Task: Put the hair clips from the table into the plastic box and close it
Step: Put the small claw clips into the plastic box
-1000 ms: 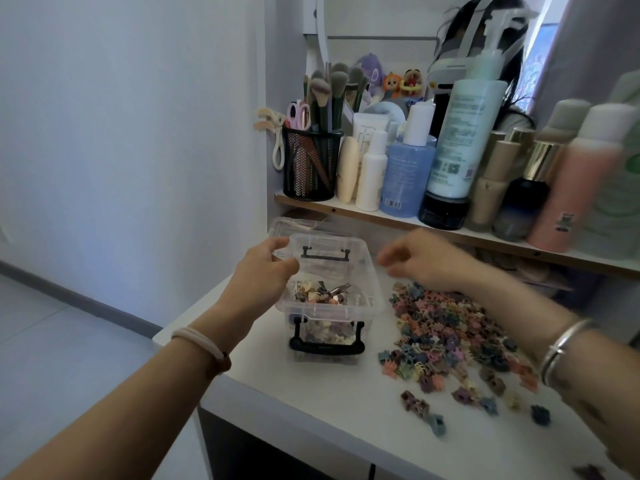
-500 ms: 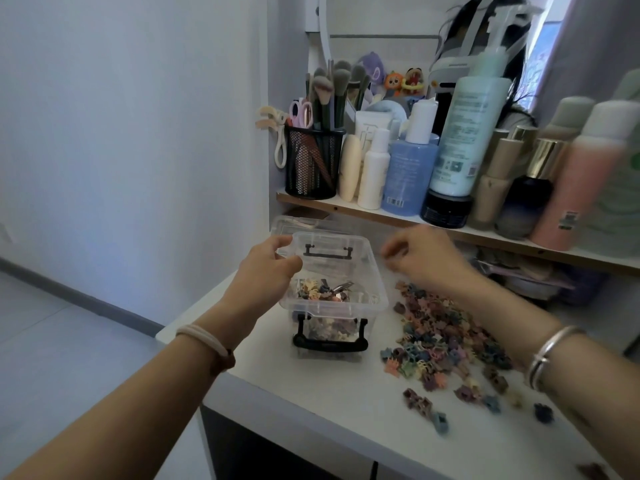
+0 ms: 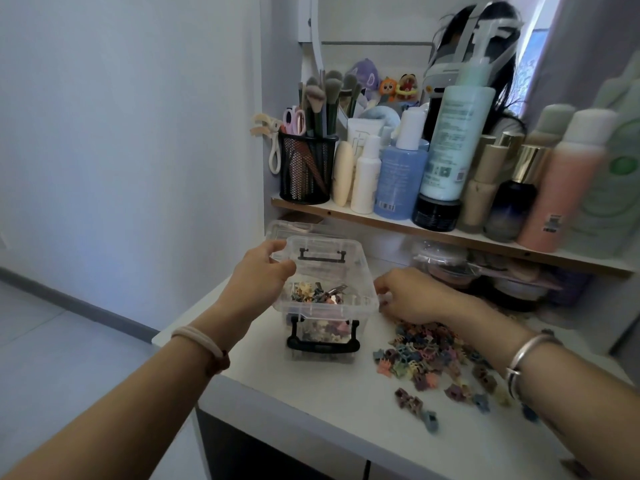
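Note:
A clear plastic box (image 3: 364, 271) with black latches stands open on the white table (image 3: 311, 393), with several small hair clips (image 3: 315, 294) inside. My left hand (image 3: 259, 271) grips the box's left rim. Its clear lid (image 3: 280, 229) lies behind the box. A pile of small coloured hair clips (image 3: 426, 351) is spread on the table right of the box. My right hand (image 3: 412, 296) rests palm down on the pile's far end, right beside the box, fingers curled; whether they hold clips is hidden.
A wooden shelf (image 3: 381, 220) above the table's back carries several bottles and a black mesh cup (image 3: 306, 168) of brushes. Clear containers (image 3: 446, 268) sit under the shelf, behind my right hand. The table's left edge runs just left of the box.
My right hand has dropped from above the box's far right corner down onto the clip pile beside the box. My left hand has stayed on the rim.

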Demonstrator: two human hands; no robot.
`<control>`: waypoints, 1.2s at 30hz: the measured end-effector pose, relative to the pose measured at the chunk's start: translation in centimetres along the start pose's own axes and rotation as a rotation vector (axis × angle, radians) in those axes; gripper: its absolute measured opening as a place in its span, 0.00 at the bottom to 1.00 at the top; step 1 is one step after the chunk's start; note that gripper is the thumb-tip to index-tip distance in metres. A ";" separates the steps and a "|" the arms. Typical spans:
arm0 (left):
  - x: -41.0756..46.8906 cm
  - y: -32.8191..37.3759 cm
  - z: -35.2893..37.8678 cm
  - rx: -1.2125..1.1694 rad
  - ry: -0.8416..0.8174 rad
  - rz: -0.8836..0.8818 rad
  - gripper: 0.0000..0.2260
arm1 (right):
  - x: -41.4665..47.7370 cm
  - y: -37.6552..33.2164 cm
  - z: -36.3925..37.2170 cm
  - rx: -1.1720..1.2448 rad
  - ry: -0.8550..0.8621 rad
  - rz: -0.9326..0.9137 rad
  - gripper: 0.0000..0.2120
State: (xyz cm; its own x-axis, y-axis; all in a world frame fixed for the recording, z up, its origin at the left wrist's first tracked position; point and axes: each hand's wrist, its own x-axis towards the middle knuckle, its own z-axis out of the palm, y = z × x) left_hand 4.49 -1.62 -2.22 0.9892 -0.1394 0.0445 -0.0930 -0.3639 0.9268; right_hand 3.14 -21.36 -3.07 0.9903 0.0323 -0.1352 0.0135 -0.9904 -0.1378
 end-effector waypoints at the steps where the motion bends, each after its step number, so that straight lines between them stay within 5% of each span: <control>1: 0.0 0.0 0.0 0.000 0.000 0.001 0.20 | 0.0 -0.1 0.0 -0.009 -0.002 -0.004 0.16; 11: 0.0 0.0 0.0 -0.017 -0.008 -0.006 0.20 | -0.3 0.0 0.1 0.014 0.101 -0.003 0.11; 15: 0.1 0.0 0.1 -0.031 0.000 -0.019 0.20 | -0.9 -1.4 -3.7 0.555 0.379 -0.037 0.07; 18: 0.0 -0.1 0.1 -0.035 0.000 -0.020 0.20 | -1.8 -3.2 -6.2 0.950 0.286 -0.175 0.06; 22: -0.1 -0.1 0.1 -0.034 -0.011 -0.011 0.20 | -1.8 -2.5 -5.3 0.634 0.262 -0.109 0.06; 27: -0.2 -0.1 0.1 -0.027 -0.001 -0.015 0.20 | -2.1 -0.5 -1.8 0.250 0.026 0.033 0.11; 30: -0.3 0.0 0.1 -0.028 -0.003 -0.011 0.20 | -2.4 -0.4 -0.7 0.185 -0.029 0.024 0.05; 36: -0.4 -0.1 0.0 -0.016 0.000 -0.005 0.20 | -2.4 -1.5 0.2 -0.013 0.047 -0.029 0.08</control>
State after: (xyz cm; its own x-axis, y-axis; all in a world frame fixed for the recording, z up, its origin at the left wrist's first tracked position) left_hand 4.10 -1.58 -2.34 0.9896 -0.1381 0.0401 -0.0866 -0.3500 0.9328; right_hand 0.67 -19.88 -2.69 0.9948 0.0552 -0.0850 0.0441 -0.9908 -0.1278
